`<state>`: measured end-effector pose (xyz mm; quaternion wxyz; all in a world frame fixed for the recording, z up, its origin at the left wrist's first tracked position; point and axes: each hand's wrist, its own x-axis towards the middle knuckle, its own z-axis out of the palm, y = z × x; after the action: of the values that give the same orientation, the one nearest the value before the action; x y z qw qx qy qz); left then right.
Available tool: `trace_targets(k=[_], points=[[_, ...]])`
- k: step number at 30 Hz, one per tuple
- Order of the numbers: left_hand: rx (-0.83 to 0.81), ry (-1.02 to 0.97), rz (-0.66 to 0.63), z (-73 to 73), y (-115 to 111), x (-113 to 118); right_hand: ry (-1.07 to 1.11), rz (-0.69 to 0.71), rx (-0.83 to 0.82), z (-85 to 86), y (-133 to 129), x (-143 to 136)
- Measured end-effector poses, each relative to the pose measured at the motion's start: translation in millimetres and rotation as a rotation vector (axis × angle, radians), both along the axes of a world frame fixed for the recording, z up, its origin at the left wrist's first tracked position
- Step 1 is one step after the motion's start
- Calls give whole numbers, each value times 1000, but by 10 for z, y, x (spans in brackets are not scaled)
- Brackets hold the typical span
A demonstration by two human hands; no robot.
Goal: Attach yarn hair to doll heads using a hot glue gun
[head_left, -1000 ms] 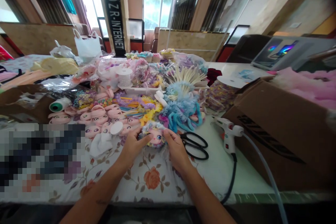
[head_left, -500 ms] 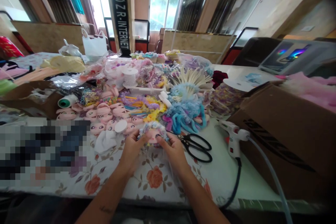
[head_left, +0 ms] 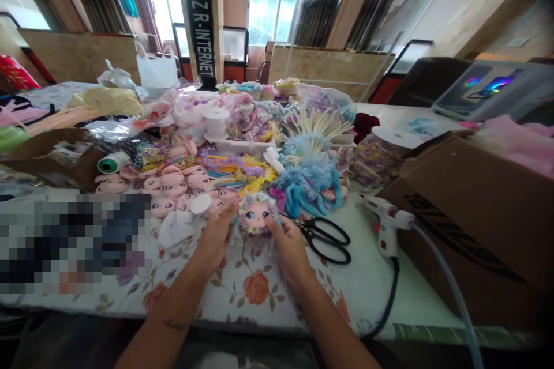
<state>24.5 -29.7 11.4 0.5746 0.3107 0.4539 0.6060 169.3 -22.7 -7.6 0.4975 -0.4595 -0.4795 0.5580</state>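
A small doll head [head_left: 256,215] with large painted eyes and a fluffy pastel yarn rim is held up over the flowered tablecloth [head_left: 242,308]. My right hand [head_left: 289,242] pinches its right edge, the thumb lying on the face. At its left edge is my left hand [head_left: 219,233], fingers closed together; what they grip at the rim is too small to make out. Black-handled scissors [head_left: 326,239] lie just right of my right hand. Several pink doll faces [head_left: 175,185] rest beyond my left hand.
A white glue gun [head_left: 386,222] with a cable stands right of the scissors, beside a large cardboard box [head_left: 471,225]. Blue yarn [head_left: 309,184], a white spool [head_left: 215,123] and bagged trims fill the back. A white round disc [head_left: 201,204] lies at centre left.
My left thumb has come off the doll face and my left hand has shifted to its left edge. The face shows more fully, both eyes now visible. The camera view has shifted slightly.
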Motion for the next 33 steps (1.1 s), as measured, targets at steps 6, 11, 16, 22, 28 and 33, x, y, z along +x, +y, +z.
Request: trace_targets(k=[6, 11, 16, 22, 28, 33], points=[[24, 246, -125, 1, -84, -10, 185, -65, -132, -8, 51, 6], [-1, 436, -249, -111, -213, -65, 272, -112, -161, -29, 56, 1], [-67, 661, -492, -28, -418, -277, 293, -171, -151, -19, 71, 46], [9, 700, 59, 158, -300, -488, 199, -75, -166, 40, -17, 5], [-97, 336, -45, 160, -257, -211, 165, 129, -187, 105, -226, -126], [-258, 120, -22, 153, -439, -358, 70, 329, -146, 142, -324, -15]])
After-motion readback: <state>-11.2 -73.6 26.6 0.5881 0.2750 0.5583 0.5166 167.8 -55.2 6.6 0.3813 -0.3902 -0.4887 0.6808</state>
